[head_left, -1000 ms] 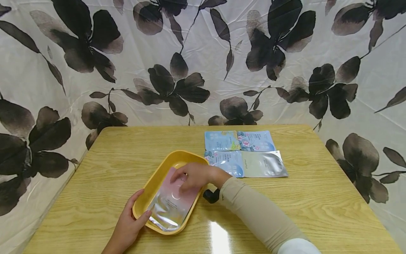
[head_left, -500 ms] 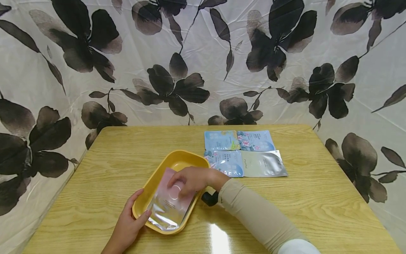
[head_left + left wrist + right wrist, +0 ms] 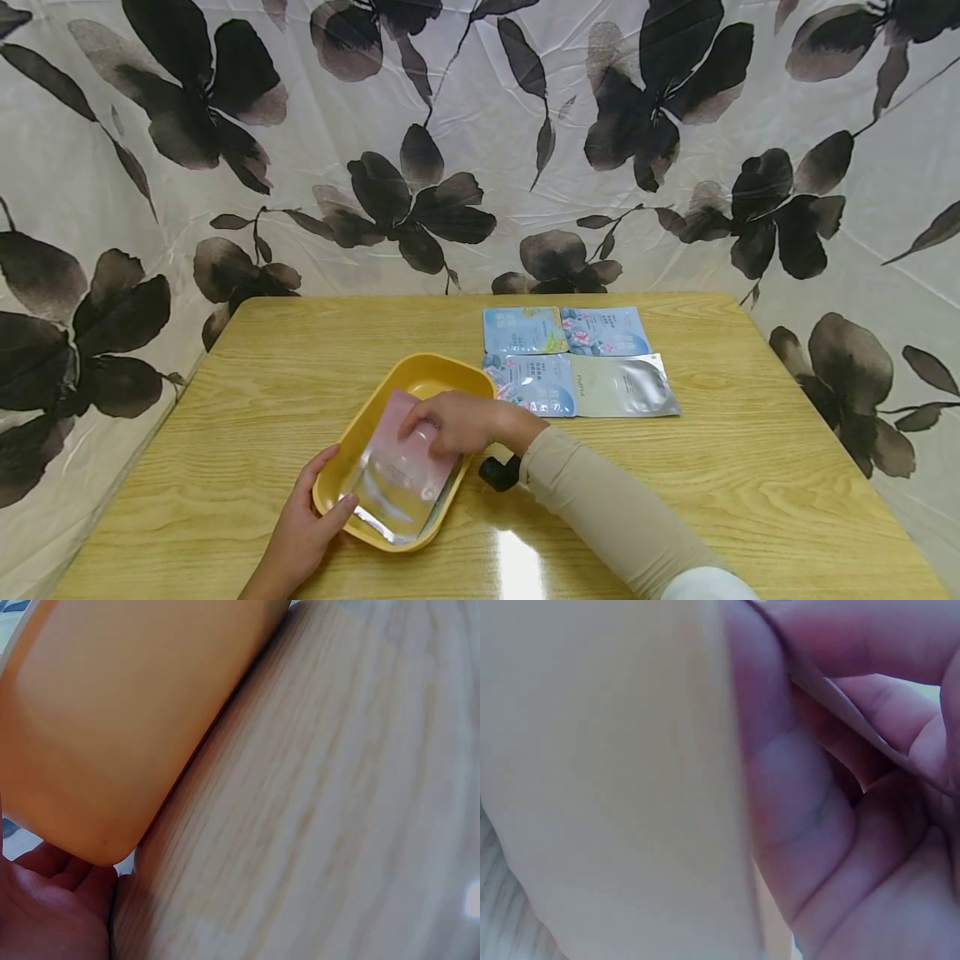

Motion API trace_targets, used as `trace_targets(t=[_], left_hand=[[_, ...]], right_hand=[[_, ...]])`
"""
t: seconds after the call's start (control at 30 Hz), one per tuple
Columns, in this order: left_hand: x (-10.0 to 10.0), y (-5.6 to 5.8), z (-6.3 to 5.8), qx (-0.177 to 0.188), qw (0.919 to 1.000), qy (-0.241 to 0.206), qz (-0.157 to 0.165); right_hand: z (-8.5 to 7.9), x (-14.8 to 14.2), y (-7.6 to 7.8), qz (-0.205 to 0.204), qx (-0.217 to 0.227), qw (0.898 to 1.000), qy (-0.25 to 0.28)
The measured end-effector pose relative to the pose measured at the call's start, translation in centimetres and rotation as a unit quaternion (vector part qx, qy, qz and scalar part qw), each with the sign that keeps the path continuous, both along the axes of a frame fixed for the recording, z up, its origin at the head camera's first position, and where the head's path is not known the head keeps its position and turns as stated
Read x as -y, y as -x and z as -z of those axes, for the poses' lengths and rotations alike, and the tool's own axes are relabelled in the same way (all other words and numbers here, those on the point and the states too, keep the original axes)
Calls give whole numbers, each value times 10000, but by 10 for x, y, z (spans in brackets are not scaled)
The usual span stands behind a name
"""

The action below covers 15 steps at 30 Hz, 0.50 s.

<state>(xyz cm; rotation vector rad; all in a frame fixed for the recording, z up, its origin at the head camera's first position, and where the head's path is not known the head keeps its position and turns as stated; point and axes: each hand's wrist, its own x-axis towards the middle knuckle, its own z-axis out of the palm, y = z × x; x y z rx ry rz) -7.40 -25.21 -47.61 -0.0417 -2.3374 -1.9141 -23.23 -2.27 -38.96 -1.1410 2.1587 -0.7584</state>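
Note:
A yellow plastic tray (image 3: 442, 373) stands tilted across the table in the head view. My left hand (image 3: 307, 517) holds its near left corner, thumb over the rim. In the left wrist view, fingers of that hand (image 3: 60, 900) lie against the tray's outer wall (image 3: 142, 712). Inside the tray is a pink and silver face mask packet (image 3: 405, 467). My right hand (image 3: 457, 421) reaches over the right rim and pinches the packet's upper right part. The right wrist view shows the packet's thin edge (image 3: 840, 705) between thumb and fingers. A greyish edge shows beneath the packet.
Two blue mask packets (image 3: 525, 331) (image 3: 606, 331) form a back row on the wooden table (image 3: 225, 433). In front of them lie another blue packet (image 3: 536, 385) and a pale green and silver one (image 3: 626, 385). A floral cloth (image 3: 480, 150) hangs behind.
My right hand's fingers have closed on the pink packet, which has shifted slightly up and left in the tray. More of the greyish edge beneath shows. The left hand stays put.

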Motion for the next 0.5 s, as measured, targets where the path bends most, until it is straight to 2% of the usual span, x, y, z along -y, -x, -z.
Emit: trace_targets(t=[0.2,0.33,0.5], left_hand=[[-1,-1,3,-83,9999,116,-15],[-2,-3,5,-162,9997,187,-32],[-3,-5,9,-202,9994,274,-100]], right_hand=[[0,-9,-3,430,435,9972,421],[1,-17,-5,644,374,9958,540],[3,-26,-5,684,96,9948,750]])
